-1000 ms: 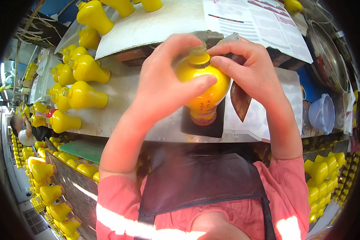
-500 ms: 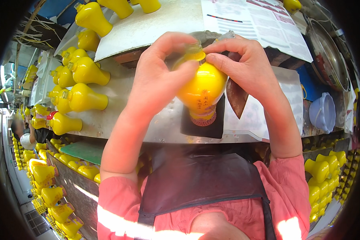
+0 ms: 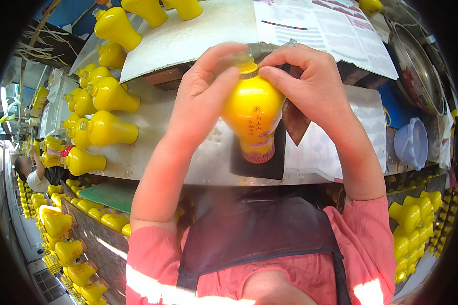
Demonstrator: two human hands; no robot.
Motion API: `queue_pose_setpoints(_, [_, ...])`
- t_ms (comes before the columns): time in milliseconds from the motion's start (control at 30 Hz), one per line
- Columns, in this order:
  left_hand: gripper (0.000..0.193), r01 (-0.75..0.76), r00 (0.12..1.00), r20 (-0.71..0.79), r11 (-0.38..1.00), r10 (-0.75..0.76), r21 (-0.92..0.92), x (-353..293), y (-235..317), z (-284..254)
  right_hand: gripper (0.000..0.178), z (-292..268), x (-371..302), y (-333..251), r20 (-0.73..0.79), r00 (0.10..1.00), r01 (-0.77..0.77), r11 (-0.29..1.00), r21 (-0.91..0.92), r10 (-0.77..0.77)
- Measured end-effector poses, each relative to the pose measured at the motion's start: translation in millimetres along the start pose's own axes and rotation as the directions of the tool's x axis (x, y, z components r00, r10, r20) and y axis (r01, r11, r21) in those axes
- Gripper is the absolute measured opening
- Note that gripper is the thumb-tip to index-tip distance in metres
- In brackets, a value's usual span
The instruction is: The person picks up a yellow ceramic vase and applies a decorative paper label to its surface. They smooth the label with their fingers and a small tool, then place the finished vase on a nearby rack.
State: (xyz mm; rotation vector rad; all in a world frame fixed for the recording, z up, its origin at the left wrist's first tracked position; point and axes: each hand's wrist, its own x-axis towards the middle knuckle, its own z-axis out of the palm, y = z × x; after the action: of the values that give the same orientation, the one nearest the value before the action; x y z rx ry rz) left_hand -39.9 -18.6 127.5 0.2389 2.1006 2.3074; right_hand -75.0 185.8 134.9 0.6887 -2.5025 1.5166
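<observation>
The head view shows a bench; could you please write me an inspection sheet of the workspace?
Surface: grey bench, with paper at right; white board beyond.
Job's things: yellow bottle, dark band around its neck, base over black pad.
Clutter: other bottles at left; brown pointed piece right of the bottle; blue bucket.
Hands: left hand and right hand at the neck; grip unclear.
Cables: none clearly made out.
Surroundings: co-worker far left, more bottles on both sides.

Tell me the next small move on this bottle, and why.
Perhaps smooth the dark band with the right hand: the band crosses the front of the bottle's neck, that hand's thumb is beside it, and the left hand is at the bottle's left.
</observation>
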Motion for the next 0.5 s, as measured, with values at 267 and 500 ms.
queue_pose_setpoints(267, [0.038, 0.039, 0.999, -0.007, 0.997, -0.04, -0.063, 0, -3, -1, 0.019, 2, 11, -10, 0.037, 0.999, 0.027, 0.998, -0.051, -0.025])
queue_pose_setpoints(500, [0.039, 0.042, 0.999, 0.031, 0.991, -0.039, -0.123, -3, -5, -1, 0.023, -4, 14, -16, 0.149, 0.973, -0.169, 0.983, -0.067, 0.177])
